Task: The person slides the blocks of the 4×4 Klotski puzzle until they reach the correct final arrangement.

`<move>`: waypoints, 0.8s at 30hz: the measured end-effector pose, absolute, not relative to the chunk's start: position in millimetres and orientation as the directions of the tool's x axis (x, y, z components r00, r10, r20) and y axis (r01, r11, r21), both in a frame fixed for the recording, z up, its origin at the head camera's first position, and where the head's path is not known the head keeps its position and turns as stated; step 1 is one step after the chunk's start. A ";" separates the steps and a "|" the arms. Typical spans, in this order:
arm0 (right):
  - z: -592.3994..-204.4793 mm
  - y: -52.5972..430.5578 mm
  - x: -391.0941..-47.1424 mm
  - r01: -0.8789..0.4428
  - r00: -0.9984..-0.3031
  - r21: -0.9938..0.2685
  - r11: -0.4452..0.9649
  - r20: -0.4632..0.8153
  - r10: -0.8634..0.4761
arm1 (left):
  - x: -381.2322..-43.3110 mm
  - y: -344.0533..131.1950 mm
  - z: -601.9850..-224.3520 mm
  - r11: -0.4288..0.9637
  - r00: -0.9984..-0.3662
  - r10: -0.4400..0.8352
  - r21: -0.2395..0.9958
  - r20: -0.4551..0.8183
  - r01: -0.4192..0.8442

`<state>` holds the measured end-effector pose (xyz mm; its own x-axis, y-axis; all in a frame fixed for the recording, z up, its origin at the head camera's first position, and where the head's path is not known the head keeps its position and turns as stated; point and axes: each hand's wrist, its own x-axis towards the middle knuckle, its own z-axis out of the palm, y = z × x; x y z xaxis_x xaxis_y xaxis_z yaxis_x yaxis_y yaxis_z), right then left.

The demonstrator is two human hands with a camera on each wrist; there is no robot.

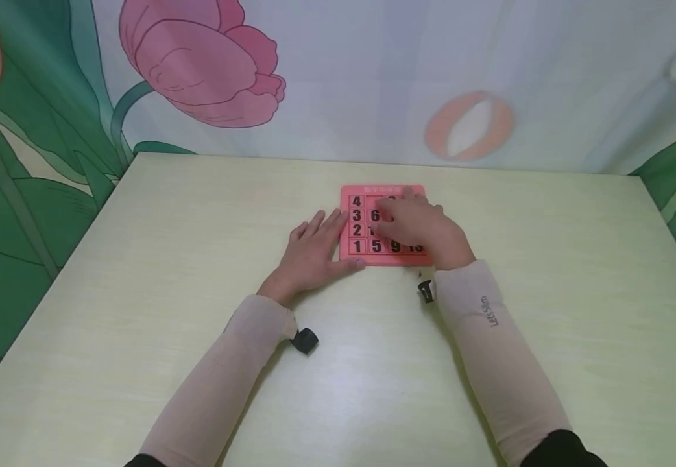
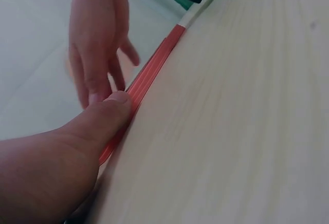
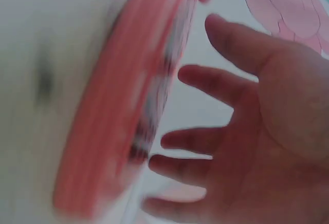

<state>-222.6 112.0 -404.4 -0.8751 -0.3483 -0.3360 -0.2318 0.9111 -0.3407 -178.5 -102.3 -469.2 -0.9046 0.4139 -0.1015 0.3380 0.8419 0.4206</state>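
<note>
"Where's our number board?"
"Twelve o'clock on our table. Our left hand, fingers straight, touches its nine o'clock side."
"Our right hand?"
"Fingers spread over three o'clock. We hold steady and slide tiles gently."

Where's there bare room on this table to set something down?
Bare table lies left of the left sleeve, right of the right sleeve, and between the sleeves below the number board. The board is crowded: left hand at its edge, right hand over it.
</note>
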 end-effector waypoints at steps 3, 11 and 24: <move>-407.1 102.4 -223.6 -0.231 -0.882 -0.311 0.922 -0.334 -0.333 | -178.9 -100.7 -469.0 0.845 -0.902 0.422 0.402 -0.095 0.353; -404.6 77.5 -226.9 -0.183 -0.887 -0.274 0.944 -0.368 -0.279 | -178.8 -103.5 -465.7 0.857 -0.907 0.413 0.372 -0.081 0.357; -396.3 103.5 -232.9 -0.157 -0.881 -0.306 0.939 -0.387 -0.273 | -178.6 -103.0 -470.8 0.849 -0.909 0.408 0.400 -0.079 0.346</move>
